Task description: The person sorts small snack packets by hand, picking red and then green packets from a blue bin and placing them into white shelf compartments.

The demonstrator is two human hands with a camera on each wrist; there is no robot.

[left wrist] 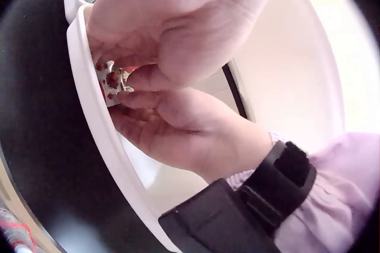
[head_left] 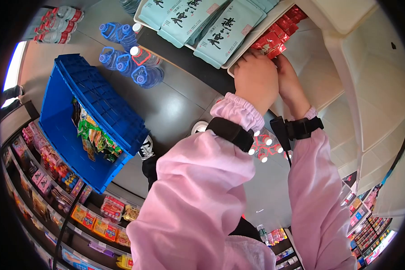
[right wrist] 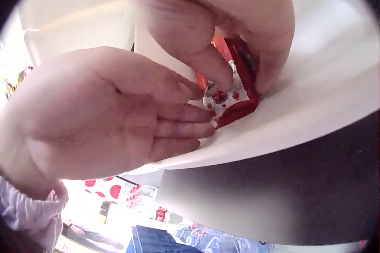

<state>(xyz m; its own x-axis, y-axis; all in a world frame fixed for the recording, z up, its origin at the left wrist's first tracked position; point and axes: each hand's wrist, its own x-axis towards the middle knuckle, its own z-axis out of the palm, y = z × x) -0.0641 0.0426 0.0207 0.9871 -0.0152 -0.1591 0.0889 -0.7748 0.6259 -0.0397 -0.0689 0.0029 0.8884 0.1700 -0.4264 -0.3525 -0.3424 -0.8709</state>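
My two hands meet inside a white bin [right wrist: 323, 102], over small red packets. The right hand [right wrist: 219, 13] grips a red packet with a white patterned face [right wrist: 238, 90], its thumb and fingers on either side. From the other side my left hand [right wrist: 101, 110] holds the packet's edge between thumb and fingertips. In the left wrist view the white patterned face [left wrist: 111, 81] shows between the two hands, while the rest of the packet is hidden. More red packets [head_left: 279, 33] lie in a row in the bin just beyond the hands.
Pale green pouches [head_left: 229, 31] fill the neighbouring bin on the left. A dark shelf edge [left wrist: 41, 116] runs along the bin. A blue crate [head_left: 99, 103] with snack bags stands to the left. Large water bottles [head_left: 146, 74] and red-capped bottles [head_left: 265, 144] stand on the floor.
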